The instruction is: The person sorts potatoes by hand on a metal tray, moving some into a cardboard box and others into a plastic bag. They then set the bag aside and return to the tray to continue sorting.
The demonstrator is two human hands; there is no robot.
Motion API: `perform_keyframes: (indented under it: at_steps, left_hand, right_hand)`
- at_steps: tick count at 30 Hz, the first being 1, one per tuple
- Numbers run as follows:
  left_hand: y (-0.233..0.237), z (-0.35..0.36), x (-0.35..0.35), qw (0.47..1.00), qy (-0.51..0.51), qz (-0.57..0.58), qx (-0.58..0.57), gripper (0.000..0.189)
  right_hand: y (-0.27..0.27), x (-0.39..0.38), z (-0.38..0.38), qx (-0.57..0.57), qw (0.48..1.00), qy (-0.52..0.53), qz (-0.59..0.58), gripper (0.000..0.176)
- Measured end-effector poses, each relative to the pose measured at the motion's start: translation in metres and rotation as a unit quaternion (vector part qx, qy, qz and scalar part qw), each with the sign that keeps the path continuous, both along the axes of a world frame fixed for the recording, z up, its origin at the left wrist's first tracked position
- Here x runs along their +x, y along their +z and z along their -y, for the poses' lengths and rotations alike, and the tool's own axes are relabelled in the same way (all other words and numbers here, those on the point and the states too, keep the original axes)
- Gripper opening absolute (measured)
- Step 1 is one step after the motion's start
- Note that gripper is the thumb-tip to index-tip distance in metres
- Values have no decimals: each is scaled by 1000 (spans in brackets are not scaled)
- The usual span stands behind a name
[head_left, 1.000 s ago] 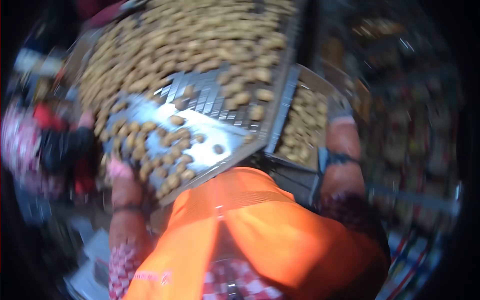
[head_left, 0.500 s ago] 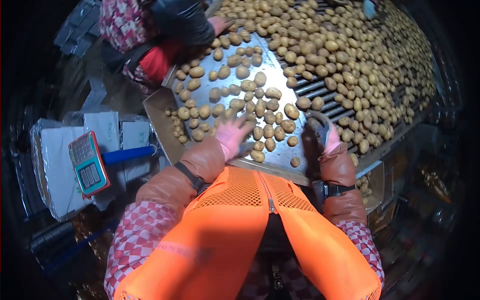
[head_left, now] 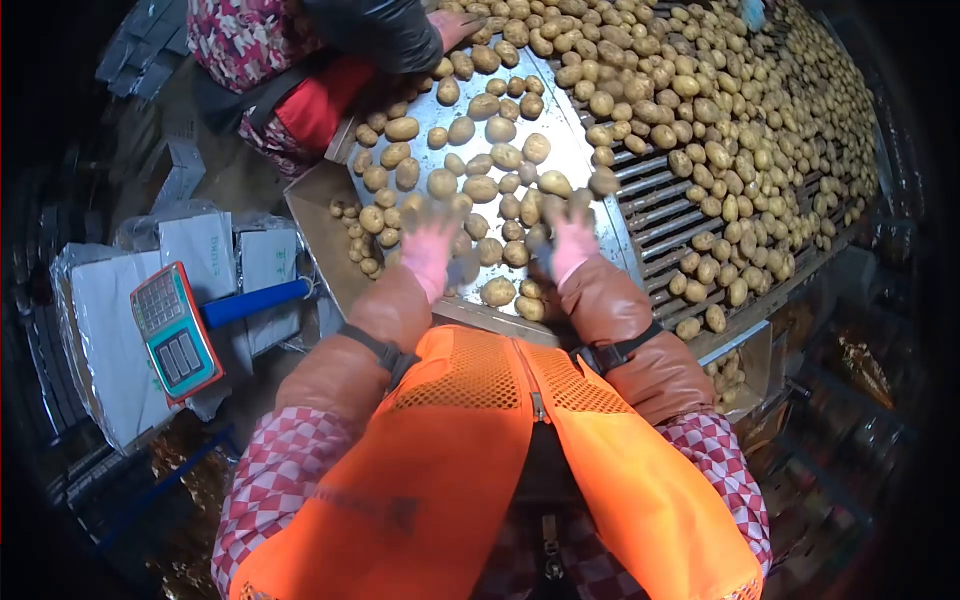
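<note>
The floor is dark brown and dimly lit. At the left, a red-and-teal scale head with a keypad and display adjoins a blue post, above white, plastic-wrapped cartons. A grey stack occupies the upper left. Bright light reflects from the metal counter. The far-right area is too dark to identify.
</note>
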State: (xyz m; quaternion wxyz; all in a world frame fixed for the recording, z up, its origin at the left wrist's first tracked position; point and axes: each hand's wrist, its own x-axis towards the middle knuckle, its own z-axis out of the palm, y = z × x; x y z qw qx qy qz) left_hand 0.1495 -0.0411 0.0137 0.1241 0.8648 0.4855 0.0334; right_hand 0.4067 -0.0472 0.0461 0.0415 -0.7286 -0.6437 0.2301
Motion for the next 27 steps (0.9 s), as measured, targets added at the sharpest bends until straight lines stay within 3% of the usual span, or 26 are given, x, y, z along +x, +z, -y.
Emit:
perform_keyframes:
  at_steps: [2,3,4,5,7,8,10,12,14,15,16,17,18,20,22,24,26,27]
  left_hand:
    - [6,-31,4,982,175,-48,46,77]
    - [4,-47,6,981,183,-38,44,77]
    - [1,-64,10,981,190,-28,41,76]
    - [9,-83,21,988,147,5,57,73]
    - [28,-122,54,993,45,69,90,64]
    - [30,-142,71,989,-12,101,108,59]
    - [26,-174,102,993,13,88,76,56]
    - [18,-182,106,994,27,89,64,57]
    - [8,-162,90,999,-37,11,-6,58]
    - [17,-147,73,996,-71,44,38,58]
    - [12,-133,52,998,-43,4,37,57]
    - [6,-116,29,995,-44,77,43,56]
    - [9,-101,12,998,0,60,-24,55]
    - [16,-73,-5,997,64,50,12,50]
    - [-7,-46,-6,978,192,77,20,47]
    - [25,-19,29,992,82,10,-93,46]
    - [20,16,48,991,-122,34,-31,48]
    - [33,11,37,982,-181,16,-51,49]
  right_hand:
    - [19,-2,11,-83,990,109,-45,65]
    - [15,11,17,-43,980,111,-162,57]
    - [-10,23,28,45,912,37,-407,50]
    - [4,31,30,-10,872,-95,-480,47]
    - [22,53,39,-84,735,-327,-588,40]
    - [52,50,37,-42,801,-336,-494,40]
    - [-4,79,54,79,800,-323,-499,38]
    - [4,85,64,58,793,-344,-499,40]
    - [8,91,75,26,809,-321,-492,42]
    - [18,93,78,0,823,-339,-456,44]
    - [14,97,84,2,819,-342,-460,44]
    - [8,103,94,-1,778,-371,-507,44]
    - [1,109,103,-6,735,-396,-550,45]
    - [-8,116,114,12,736,-390,-553,46]
    - [-10,118,113,-33,770,-388,-505,45]
    - [-6,113,102,-44,789,-358,-497,47]
    - [32,98,83,-128,869,-321,-355,54]
    - [49,95,76,-145,877,-314,-333,56]
